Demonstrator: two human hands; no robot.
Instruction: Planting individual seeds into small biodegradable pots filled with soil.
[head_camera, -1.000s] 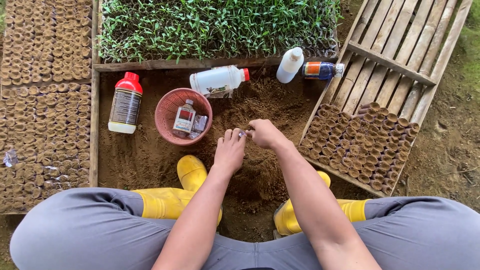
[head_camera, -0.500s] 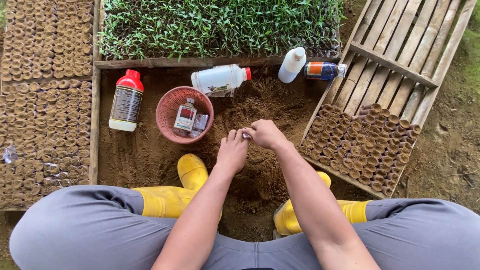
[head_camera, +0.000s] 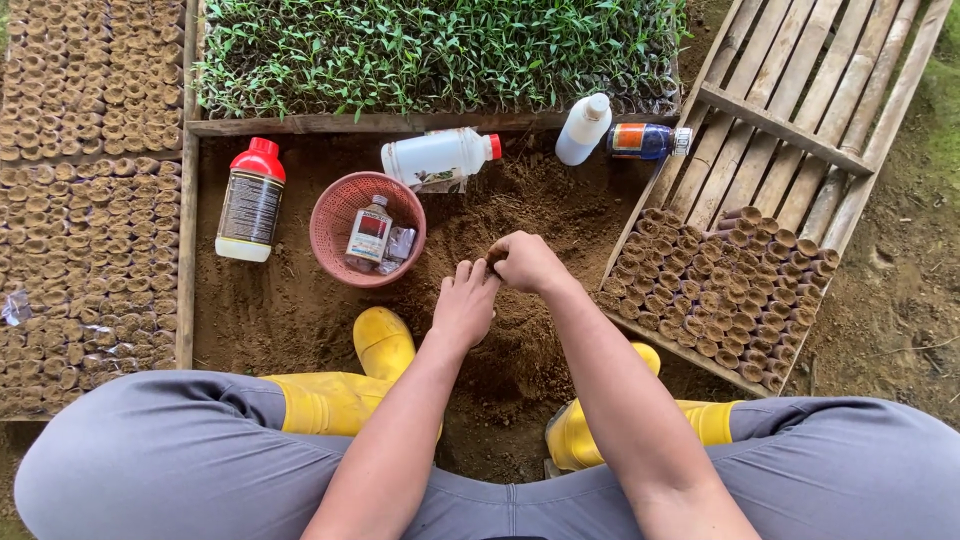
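I squat over a heap of brown soil (head_camera: 545, 205) in yellow rubber boots (head_camera: 385, 345). My right hand (head_camera: 527, 262) is closed around a small brown soil-filled pot, most of it hidden by my fingers. My left hand (head_camera: 466, 303) lies beside it, fingers together and reaching to the pot's near side. Both hands hover just above the soil, right of a pink plastic basket (head_camera: 340, 215) that holds a small bottle (head_camera: 369, 231) and a packet.
A white red-capped bottle (head_camera: 250, 202) stands left of the basket; another (head_camera: 438, 157) lies behind it. A white squeeze bottle (head_camera: 582, 129) and blue bottle (head_camera: 643, 141) lie further right. Filled pots (head_camera: 730, 290) sit on a slatted wooden tray (head_camera: 800, 120); more pots (head_camera: 80, 230) left; seedlings (head_camera: 440, 50) behind.
Both hands have stayed at the same spot over the soil. My right hand has closed more tightly over the small pot, and my left fingers have shifted against it.
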